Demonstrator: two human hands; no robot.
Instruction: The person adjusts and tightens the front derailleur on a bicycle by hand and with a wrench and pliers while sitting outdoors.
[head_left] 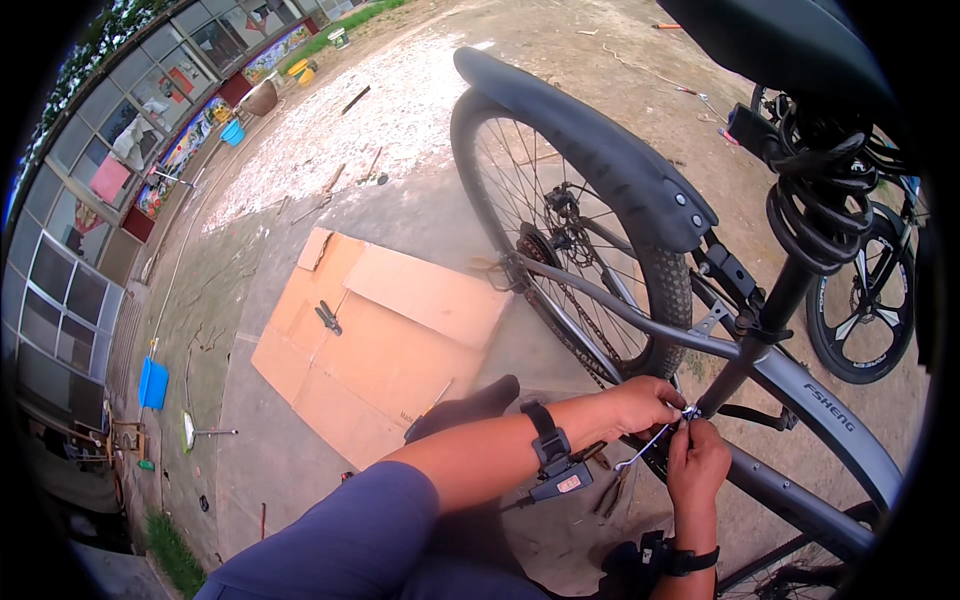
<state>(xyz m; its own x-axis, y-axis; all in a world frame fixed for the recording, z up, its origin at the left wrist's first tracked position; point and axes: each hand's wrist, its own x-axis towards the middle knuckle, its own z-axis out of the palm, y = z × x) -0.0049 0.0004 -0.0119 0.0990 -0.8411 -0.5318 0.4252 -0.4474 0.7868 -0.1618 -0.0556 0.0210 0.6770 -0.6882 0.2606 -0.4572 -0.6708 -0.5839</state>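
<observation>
Beside the bicycle's (pixel 735 375) lower frame, the left hand (pixel 645 402) and the right hand (pixel 698 462) both pinch a small metal part (pixel 690 412), probably to steady it; who holds the slim tool (pixel 650 443), I cannot tell. Below, dark pliers (pixel 612 492) lie, perhaps for easy reach. Farther left, cardboard (pixel 410 360) bears black pliers (pixel 328 318), maybe against dust.

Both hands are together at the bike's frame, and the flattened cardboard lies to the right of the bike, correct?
Not quite: the head view shows the flattened cardboard to the left of the bike. The left hand and right hand are indeed together at its frame.
</observation>
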